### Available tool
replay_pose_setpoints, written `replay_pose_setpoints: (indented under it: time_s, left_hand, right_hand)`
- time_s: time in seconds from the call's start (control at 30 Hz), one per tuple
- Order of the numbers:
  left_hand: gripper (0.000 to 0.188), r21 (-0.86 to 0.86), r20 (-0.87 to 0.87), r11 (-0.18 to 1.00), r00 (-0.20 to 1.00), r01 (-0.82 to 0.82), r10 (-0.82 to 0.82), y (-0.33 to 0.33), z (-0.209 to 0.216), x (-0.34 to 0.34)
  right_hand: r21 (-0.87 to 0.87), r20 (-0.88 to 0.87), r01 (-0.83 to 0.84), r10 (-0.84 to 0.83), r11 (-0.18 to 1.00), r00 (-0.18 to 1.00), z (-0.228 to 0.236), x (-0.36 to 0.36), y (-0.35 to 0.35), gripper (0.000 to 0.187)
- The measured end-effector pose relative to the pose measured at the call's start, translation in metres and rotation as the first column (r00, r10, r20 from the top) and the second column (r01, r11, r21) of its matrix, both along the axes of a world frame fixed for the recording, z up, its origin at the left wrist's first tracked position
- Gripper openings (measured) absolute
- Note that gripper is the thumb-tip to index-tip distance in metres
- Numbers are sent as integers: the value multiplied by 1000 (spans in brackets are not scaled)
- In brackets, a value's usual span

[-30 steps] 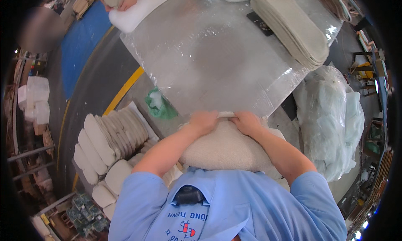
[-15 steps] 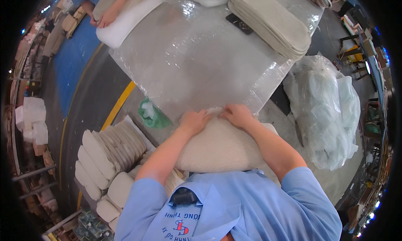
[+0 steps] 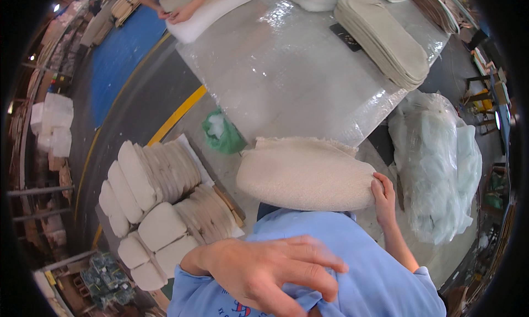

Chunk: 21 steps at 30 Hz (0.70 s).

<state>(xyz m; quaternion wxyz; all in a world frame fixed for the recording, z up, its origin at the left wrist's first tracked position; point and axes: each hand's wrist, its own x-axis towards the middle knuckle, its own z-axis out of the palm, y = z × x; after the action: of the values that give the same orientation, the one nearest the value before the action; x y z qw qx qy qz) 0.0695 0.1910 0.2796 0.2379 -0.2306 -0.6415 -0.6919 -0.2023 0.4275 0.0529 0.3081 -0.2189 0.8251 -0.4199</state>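
A beige fabric-covered cushion [image 3: 308,176] lies right in front of my body, against the near edge of the plastic-covered table [image 3: 248,91]. Its far long side shows a rough, frayed fabric edge. My right hand [image 3: 384,194] grips the cushion's right end, fingers curled over its rim and partly hidden. Close to the camera, above my chest, my left hand [image 3: 270,270] is raised with its fingers apart and slightly blurred. Nothing shows in it, and it is away from the cushion.
Stacked beige cushions [image 3: 182,201] stand on the left, near a green plastic bag [image 3: 222,132]. A large clear bag of pale padding [image 3: 435,168] is on the right. On the table lie a beige pad stack [image 3: 383,39] and a dark flat object [image 3: 345,37]. A co-worker's hands [image 3: 182,13] handle a pad.
My left hand has left the cushion's far edge and come up toward my chest. My right hand has moved from that edge to the right end. The view has shifted.
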Motion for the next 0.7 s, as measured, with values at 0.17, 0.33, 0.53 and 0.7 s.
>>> replay_pose_setpoints:
  time_s: [0.17, 0.33, 0.53, 0.7]
  left_hand:
    - [6, 43, -86, 859, 855, -510, 511, 14, -11, 16]
    - [34, 356, -8, 775, 828, -522, 561, 32, -11, 12]
    - [47, 612, -348, 757, 782, -229, 518, 28, -21, -29]
    - [47, 652, -381, 757, 849, -35, 366, 34, -24, -33]
  right_hand:
    - [-17, 26, 133, -133, 991, 991, -12, -7, -23, 40]
    - [-20, 86, 60, -58, 998, 995, -13, -22, -31, 36]
    - [-122, 118, 27, -12, 992, 993, -34, -28, -13, 38]
    - [-61, 258, 125, -105, 990, 960, -20, -33, -24, 35]
